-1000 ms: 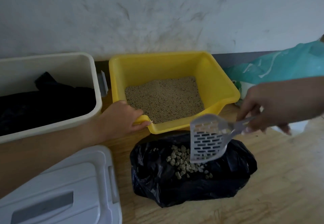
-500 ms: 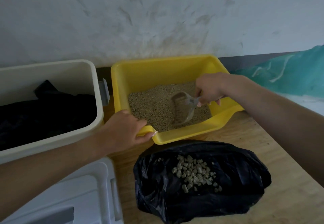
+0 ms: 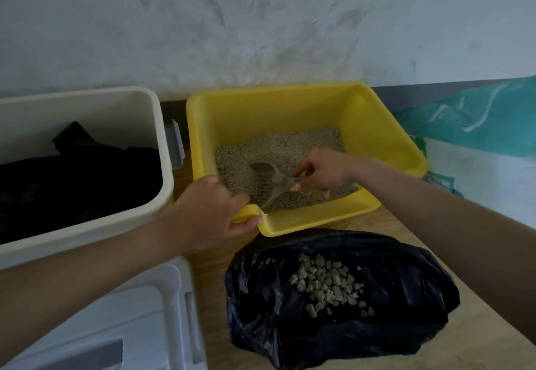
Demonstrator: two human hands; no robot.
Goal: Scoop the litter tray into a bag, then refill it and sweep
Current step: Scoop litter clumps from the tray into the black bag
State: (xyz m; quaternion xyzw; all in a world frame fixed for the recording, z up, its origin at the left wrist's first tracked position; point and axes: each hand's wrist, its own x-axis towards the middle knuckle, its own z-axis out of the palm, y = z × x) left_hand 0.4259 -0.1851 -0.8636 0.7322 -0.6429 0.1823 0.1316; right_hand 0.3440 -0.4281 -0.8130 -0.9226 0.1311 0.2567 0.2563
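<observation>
A yellow litter tray (image 3: 377, 126) stands against the wall, holding beige litter (image 3: 278, 146). My left hand (image 3: 208, 210) grips its front left corner. My right hand (image 3: 324, 169) holds the handle of a slotted grey scoop (image 3: 266, 178), whose head is dug into the litter near the front left of the tray. In front of the tray lies an open black bag (image 3: 406, 297) with several pale clumps (image 3: 327, 285) resting on it.
A cream bin (image 3: 162, 149) with black material inside stands left of the tray. A white plastic lid (image 3: 139, 326) lies at the lower left. A teal and white sack (image 3: 475, 126) leans at the right. Everything sits on a wooden surface (image 3: 478, 355).
My right hand carried the scoop from above the black bag into the tray and has pushed it leftward through the litter. My left hand kept its hold on the tray corner.
</observation>
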